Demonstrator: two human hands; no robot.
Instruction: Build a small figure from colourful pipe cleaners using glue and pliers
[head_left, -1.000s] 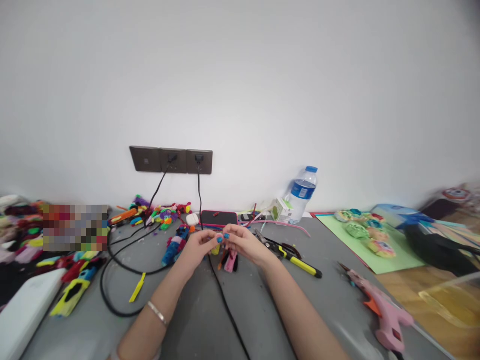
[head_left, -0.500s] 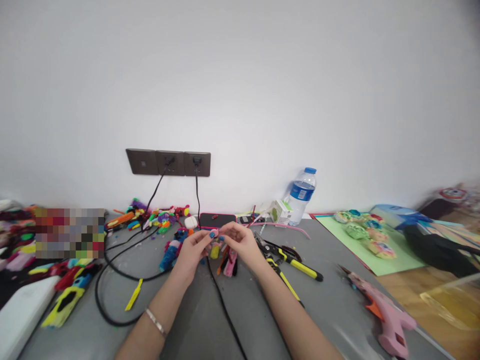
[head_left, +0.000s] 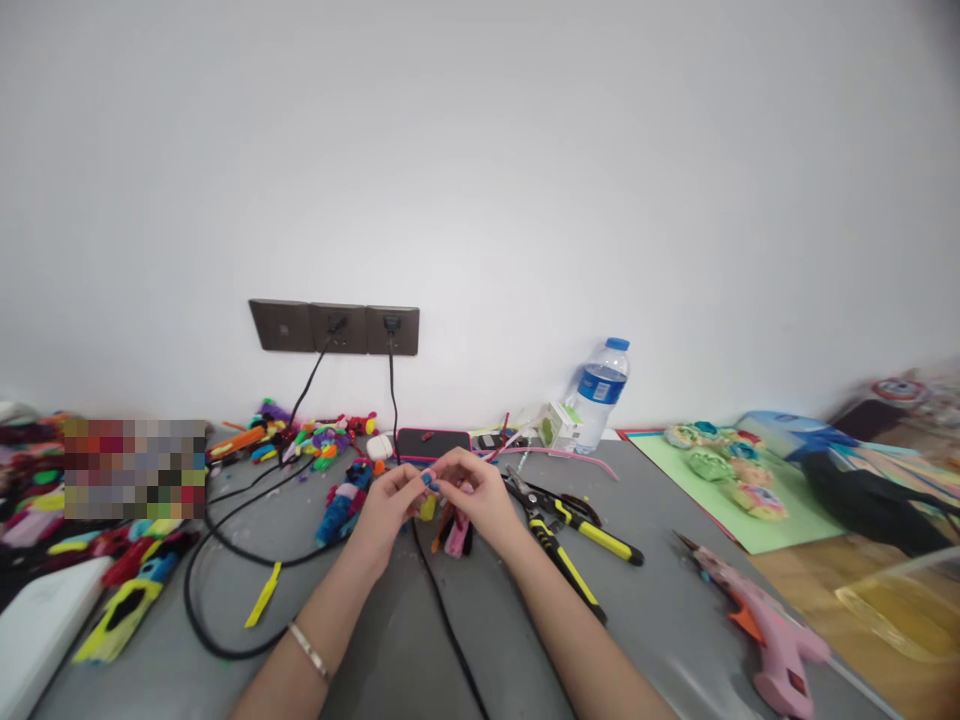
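Observation:
My left hand (head_left: pixel 388 507) and my right hand (head_left: pixel 480 495) meet above the middle of the grey table, both closed. Their thumbs and fingertips, with blue nails, pinch together around a small pink piece, now almost wholly covered by the fingers. Just below lie bundles of fuzzy pipe cleaners, a yellow one (head_left: pixel 427 508) and a pink one (head_left: pixel 456 538), partly hidden by my hands. A blue pipe-cleaner bundle (head_left: pixel 339 512) is beside my left hand. To the right of my right hand rest yellow-and-black pliers (head_left: pixel 566 572) and a second yellow-handled tool (head_left: pixel 600 535).
A black cable (head_left: pixel 446 610) runs under my hands. A phone (head_left: pixel 433 443), a white earbud case (head_left: pixel 379 448) and a water bottle (head_left: pixel 598 400) stand near the wall. A pink glue gun (head_left: pixel 776 645) lies at right, and colourful pipe cleaners (head_left: pixel 135 600) at left.
My fingertips have drawn closer together and slightly lower, covering the pink piece that showed between them. The whole view has shifted slightly.

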